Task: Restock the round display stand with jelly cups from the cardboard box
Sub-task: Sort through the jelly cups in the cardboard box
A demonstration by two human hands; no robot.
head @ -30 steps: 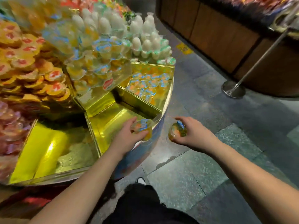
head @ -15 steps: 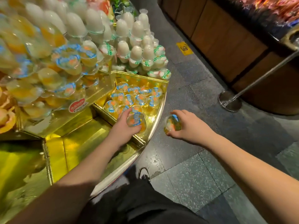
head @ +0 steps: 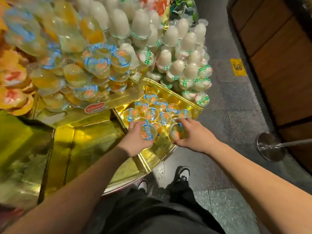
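Observation:
The round display stand has gold wedge compartments along its rim. My left hand grips a clear jelly cup with a blue lid over the near part of the right-hand wedge. My right hand holds a second jelly cup just right of it, above the same wedge. Behind both hands several blue-lidded cups lie in that wedge. The cardboard box is out of view.
Stacks of yellow cups and white cups with green lids rise behind the wedge. A bare gold compartment lies to the left. A metal post base stands on the stone floor at right, near a wooden counter.
Both hands moved forward over the right-hand wedge with their cups. The right hand came in from beyond the stand's rim. The view shifted right along the stand.

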